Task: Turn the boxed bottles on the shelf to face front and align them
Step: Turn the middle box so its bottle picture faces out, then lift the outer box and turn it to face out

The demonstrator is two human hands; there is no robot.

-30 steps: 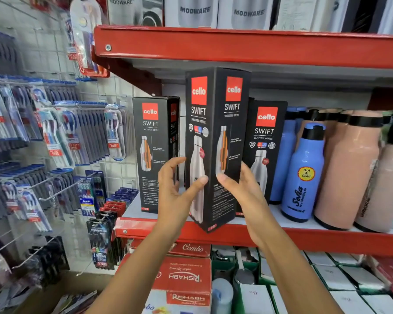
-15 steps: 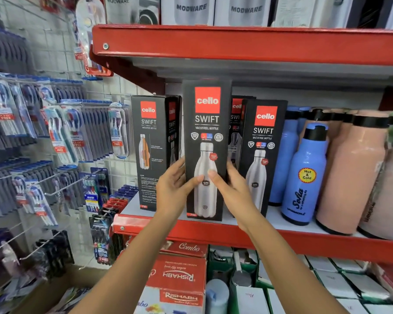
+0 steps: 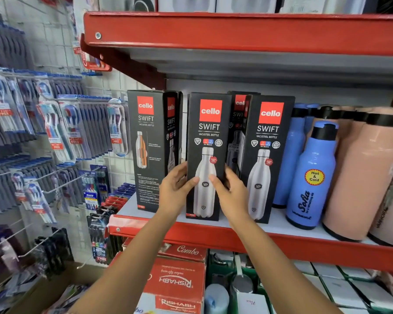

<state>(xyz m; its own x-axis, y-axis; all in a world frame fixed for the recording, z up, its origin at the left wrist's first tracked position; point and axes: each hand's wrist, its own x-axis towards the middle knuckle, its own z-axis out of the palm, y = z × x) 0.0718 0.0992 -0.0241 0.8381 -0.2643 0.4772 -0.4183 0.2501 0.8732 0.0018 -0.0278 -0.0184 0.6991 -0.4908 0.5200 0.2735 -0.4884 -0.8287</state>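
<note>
1. Standing upright on the red-edged shelf (image 3: 281, 243), the middle boxed bottle (image 3: 208, 155) faces front, its base near the shelf's front edge.
2. Left hand (image 3: 176, 189) holds the box's left edge, thumb across the front panel and fingers behind the side; this grip is pinching the box.
3. Right hand (image 3: 230, 191) holds the box's right edge in the same way, thumb on the printed bottle, so its grip is pinching the box too.
4. Just to the right stands a second front-facing boxed bottle (image 3: 267, 155), nearly touching the right hand; it leaves little room on that side.
5. Behind the gap between these two, another box (image 3: 237, 123) stands further back, only its upper part showing.
6. To the left, a turned boxed bottle (image 3: 153, 150) sits at an angle, showing its side panel forward, apart from the held box, with the left hand's fingers in the gap between.
7. Further right stand loose blue bottles (image 3: 311, 177), one labelled "Hot & Cold", and then peach-coloured flasks (image 3: 363, 177).
8. An upper red shelf (image 3: 236, 30) hangs over the box tops.
9. Toothbrush packs (image 3: 55, 128) hang on a wire grid at the left; red "Rishabh" cartons (image 3: 175, 282) sit below.
</note>
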